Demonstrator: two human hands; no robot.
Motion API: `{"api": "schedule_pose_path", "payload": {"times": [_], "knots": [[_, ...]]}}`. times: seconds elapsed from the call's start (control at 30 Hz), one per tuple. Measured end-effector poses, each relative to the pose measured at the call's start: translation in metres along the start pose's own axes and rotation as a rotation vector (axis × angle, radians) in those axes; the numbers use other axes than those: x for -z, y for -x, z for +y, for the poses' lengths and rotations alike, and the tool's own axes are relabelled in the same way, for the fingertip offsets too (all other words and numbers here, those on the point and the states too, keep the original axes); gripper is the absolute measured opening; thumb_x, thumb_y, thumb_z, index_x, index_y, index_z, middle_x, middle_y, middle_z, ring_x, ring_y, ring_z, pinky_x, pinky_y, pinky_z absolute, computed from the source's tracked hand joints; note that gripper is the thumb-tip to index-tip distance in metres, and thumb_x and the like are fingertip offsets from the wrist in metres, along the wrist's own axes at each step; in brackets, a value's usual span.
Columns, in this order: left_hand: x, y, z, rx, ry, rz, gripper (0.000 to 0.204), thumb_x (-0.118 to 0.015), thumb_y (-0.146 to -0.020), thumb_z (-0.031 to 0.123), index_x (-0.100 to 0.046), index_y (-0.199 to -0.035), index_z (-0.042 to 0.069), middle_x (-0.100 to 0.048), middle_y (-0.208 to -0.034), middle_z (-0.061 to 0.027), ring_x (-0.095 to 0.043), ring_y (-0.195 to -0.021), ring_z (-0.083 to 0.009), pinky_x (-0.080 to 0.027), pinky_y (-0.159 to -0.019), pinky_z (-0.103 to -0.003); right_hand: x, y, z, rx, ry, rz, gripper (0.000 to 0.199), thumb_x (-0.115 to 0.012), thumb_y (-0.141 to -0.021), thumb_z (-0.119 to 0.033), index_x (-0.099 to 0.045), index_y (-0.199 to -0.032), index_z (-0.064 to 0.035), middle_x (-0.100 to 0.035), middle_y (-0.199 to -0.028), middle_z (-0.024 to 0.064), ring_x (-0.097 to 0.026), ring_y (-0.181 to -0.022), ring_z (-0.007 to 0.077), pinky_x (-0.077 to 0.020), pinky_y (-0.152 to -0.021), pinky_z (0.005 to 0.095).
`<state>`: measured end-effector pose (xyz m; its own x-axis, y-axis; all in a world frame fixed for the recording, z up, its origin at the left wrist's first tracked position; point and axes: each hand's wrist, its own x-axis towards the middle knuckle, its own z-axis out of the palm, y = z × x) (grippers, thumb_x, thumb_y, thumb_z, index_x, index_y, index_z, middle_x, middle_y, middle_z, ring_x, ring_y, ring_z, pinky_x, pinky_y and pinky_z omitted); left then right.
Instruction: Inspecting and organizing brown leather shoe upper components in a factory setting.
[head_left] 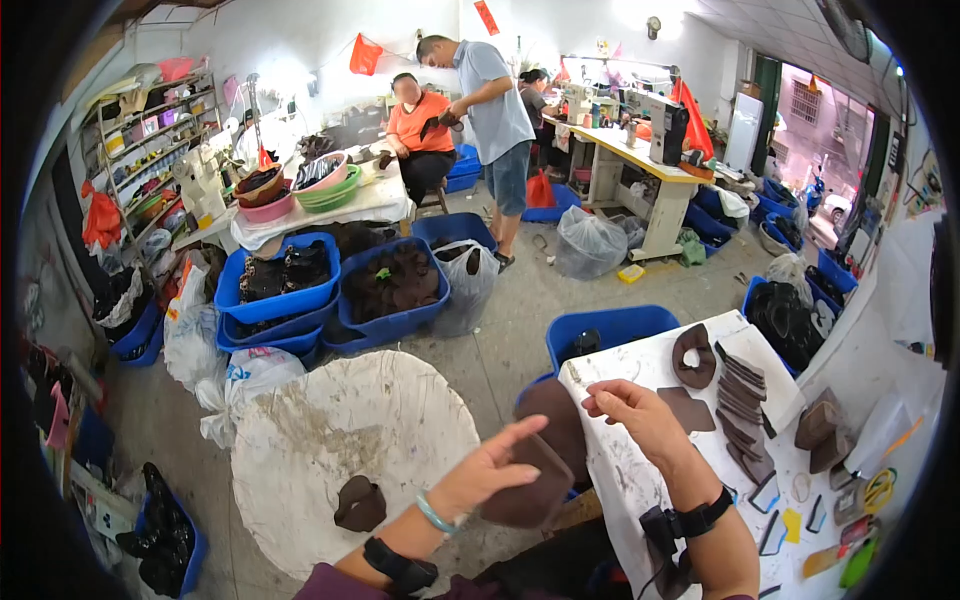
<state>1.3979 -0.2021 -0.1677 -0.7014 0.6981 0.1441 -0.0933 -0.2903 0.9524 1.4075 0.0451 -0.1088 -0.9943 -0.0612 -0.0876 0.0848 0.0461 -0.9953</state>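
My left hand [487, 468] is open, its fingers spread. Its thumb overlaps a dark brown flat piece [538, 490] with angled corners, slightly blurred; I cannot tell whether the hand touches it. Just behind, a larger brown sheet [556, 425] hangs beside the edge of the white worktable [630, 455]. Over this edge is my right hand [635, 415], thumb and fingers drawn together in a pinch; anything between them is too small to make out. Farther along the table lie a brown ring-shaped piece [693, 356], a flat brown piece [687, 409] and a row of overlapping brown strips [740, 400].
Left of me stands a round pale-topped table [400, 400] with a small brown piece [360, 503]. Blue bins [615, 322] sit behind the worktable and across the floor. Small tools and a yellow tape roll [880, 490] lie at right. Several people are at the back.
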Motion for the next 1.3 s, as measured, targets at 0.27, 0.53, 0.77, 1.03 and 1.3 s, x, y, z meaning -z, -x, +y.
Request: {"api": "schedule_pose_path", "payload": {"times": [0.27, 0.53, 0.77, 1.03, 1.3], "knots": [[0.077, 0.067, 0.009, 0.064, -0.025, 0.502, 0.062, -0.062, -0.081, -0.001, -0.039, -0.138, 0.005, -0.053, -0.116, -0.0023, -0.056, -0.086, -0.0073, -0.048, -0.078, -0.021, 0.004, -0.001, 0.004, -0.019, 0.041, -0.017, 0.029, -0.058, -0.092, -0.023, -0.060, -0.111, -0.0010, -0.066, -0.098, 0.0062, -0.059, -0.091, 0.0111, -0.0431, -0.083, 0.0259], [0.137, 0.171, -0.054, 0.305, -0.314, 0.810, 0.056, -0.068, -0.078, 0.010, -0.048, -0.129, -0.001, -0.059, -0.109, -0.0072, -0.059, -0.091, -0.0143, -0.049, -0.079, -0.029, -0.004, -0.004, 0.020, -0.070, 0.011, -0.098, 0.027, -0.058, -0.092, -0.021, -0.060, -0.109, -0.0007, -0.065, -0.097, 0.0057, -0.058, -0.089, 0.0114, -0.0431, -0.081, 0.0250], [0.117, 0.160, -0.051, 0.460, -0.515, 0.784, 0.034, -0.071, -0.076, 0.016, -0.064, -0.101, -0.006, -0.064, -0.106, -0.0118, -0.062, -0.090, -0.0184, -0.050, -0.075, -0.031, 0.003, 0.009, 0.021, -0.073, 0.031, -0.062, 0.026, -0.058, -0.091, -0.019, -0.061, -0.108, 0.0003, -0.065, -0.096, 0.0069, -0.059, -0.089, 0.0130, -0.0445, -0.084, 0.0259], [0.003, 0.029, -0.017, 0.139, -0.251, 0.048, 0.037, -0.065, -0.088, 0.018, -0.058, -0.120, 0.001, -0.062, -0.112, -0.0030, -0.055, -0.100, -0.0097, -0.043, -0.089, -0.025, 0.001, 0.051, 0.019, -0.039, 0.220, -0.078, 0.025, -0.060, -0.090, -0.017, -0.062, -0.109, -0.0016, -0.065, -0.098, 0.0035, -0.058, -0.091, 0.0102, -0.0449, -0.083, 0.0246], [-0.071, -0.030, -0.022, 0.179, -0.103, -0.225, 0.032, -0.057, -0.094, 0.027, -0.058, -0.114, 0.002, -0.062, -0.097, -0.0001, -0.054, -0.089, -0.0059, -0.045, -0.077, -0.023, 0.014, 0.105, 0.006, -0.122, 0.241, 0.060, 0.024, -0.063, -0.089, -0.017, -0.064, -0.105, 0.0014, -0.066, -0.088, 0.0038, -0.059, -0.080, 0.0088, -0.0469, -0.074, 0.0224]]}}
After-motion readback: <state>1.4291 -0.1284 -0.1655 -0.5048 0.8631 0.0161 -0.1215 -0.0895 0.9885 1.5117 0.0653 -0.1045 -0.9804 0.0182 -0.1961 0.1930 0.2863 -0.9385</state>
